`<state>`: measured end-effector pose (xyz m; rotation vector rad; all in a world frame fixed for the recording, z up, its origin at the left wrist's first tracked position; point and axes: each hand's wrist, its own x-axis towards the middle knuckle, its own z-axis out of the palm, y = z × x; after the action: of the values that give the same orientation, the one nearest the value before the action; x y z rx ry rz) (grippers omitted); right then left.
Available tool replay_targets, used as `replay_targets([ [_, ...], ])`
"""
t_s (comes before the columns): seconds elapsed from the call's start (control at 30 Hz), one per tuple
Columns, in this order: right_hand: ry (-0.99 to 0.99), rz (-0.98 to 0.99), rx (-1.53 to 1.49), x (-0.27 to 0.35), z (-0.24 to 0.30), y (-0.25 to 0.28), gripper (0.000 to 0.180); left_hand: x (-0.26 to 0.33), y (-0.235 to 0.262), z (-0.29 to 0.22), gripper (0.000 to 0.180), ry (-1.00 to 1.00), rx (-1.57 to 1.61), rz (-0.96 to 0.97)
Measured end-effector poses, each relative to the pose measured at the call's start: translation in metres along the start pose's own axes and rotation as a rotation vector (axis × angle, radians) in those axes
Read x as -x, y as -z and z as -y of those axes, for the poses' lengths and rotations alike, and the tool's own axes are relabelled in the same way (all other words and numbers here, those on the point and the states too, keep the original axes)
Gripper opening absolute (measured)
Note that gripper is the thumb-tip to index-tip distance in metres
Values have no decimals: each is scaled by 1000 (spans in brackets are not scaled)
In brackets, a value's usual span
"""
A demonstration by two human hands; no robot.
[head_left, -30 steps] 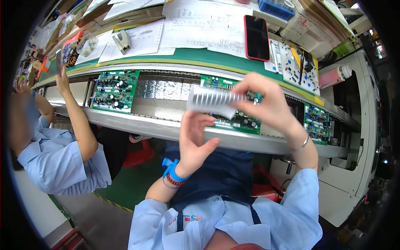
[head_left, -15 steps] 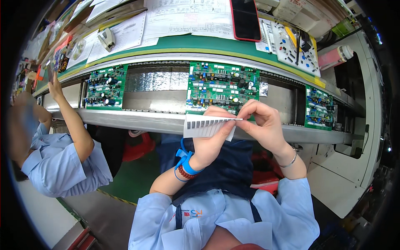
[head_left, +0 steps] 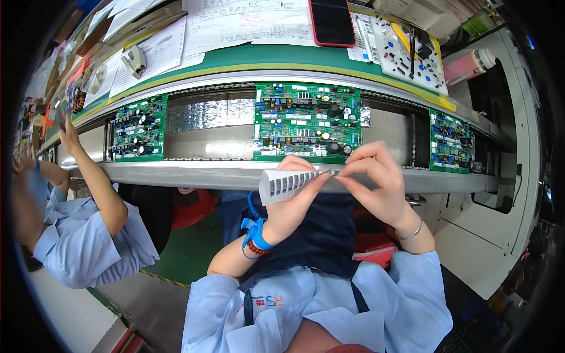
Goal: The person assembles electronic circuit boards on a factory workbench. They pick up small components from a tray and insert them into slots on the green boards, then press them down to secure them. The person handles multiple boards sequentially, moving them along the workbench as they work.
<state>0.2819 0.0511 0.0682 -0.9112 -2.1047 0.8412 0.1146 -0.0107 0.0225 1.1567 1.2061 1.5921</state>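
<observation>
A curled white sheet of labels (head_left: 285, 183), with a row of dark printed blocks, is held between the thumb and fingers of my left hand (head_left: 294, 209). My right hand (head_left: 381, 187) is closed in a pinch at the sheet's right end, its fingertips close to those of the left. A small pale label (head_left: 333, 173) shows at the pinch, though whether it is still joined to the sheet I cannot tell. Just beyond both hands lies a green circuit board (head_left: 306, 120) full of components, set on the conveyor rails.
More circuit boards sit on the conveyor to the left (head_left: 139, 129) and right (head_left: 451, 141). Beyond the rail lie papers (head_left: 253, 23), a red-edged phone (head_left: 332, 22), a stapler (head_left: 134, 61) and a white tray of loose components (head_left: 406, 56). A co-worker (head_left: 88, 235) sits at the left.
The label sheet has curled more and tilted, showing more of its printed face. My right fingers have opened out slightly around the pinch. The whole view has shifted a little.
</observation>
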Motion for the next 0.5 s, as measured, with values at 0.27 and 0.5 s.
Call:
replay_targets([
  [0.27, -215, 64, 181, -10, -15, 20, 12, 6, 16, -3, 15, -86, -167, 38],
  [0.5, -191, 122, 394, -13, -18, 12, 17, 11, 33, -8, 12, -44, -190, 93],
])
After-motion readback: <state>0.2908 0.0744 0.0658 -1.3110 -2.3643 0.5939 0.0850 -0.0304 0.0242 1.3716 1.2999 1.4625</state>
